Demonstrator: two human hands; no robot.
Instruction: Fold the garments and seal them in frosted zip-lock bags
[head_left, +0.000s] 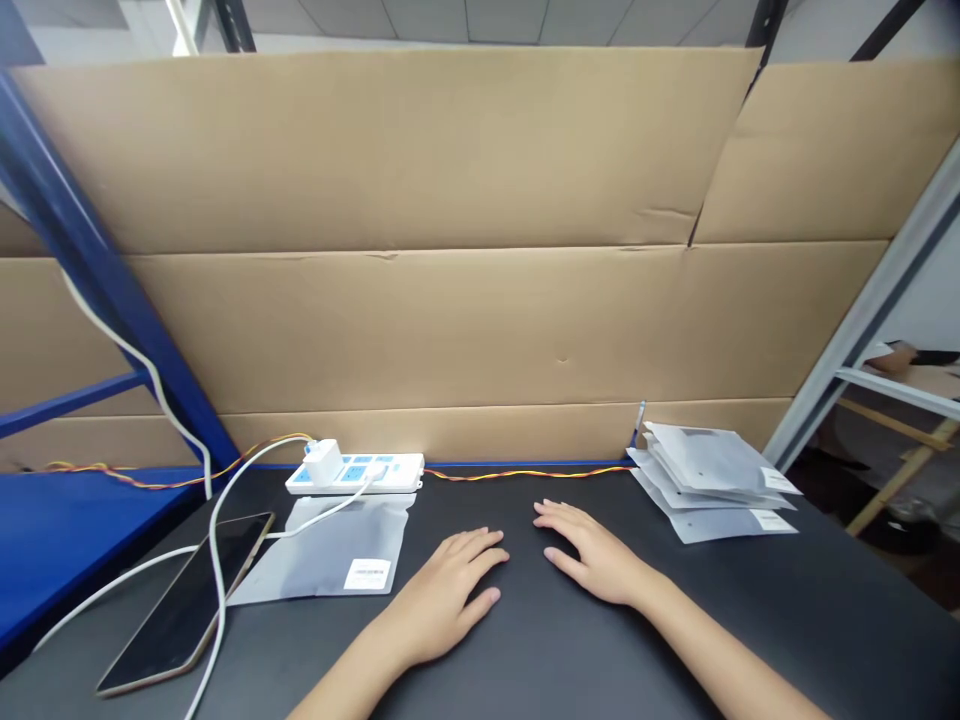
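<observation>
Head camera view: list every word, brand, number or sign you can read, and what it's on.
No text is readable.
White label on the flat pouch: too small, blurred.
Labels on the stacked pouches: too small.
Phone screen: dark, no text visible.

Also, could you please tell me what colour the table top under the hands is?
The table top is black, seen best in the head view.
</observation>
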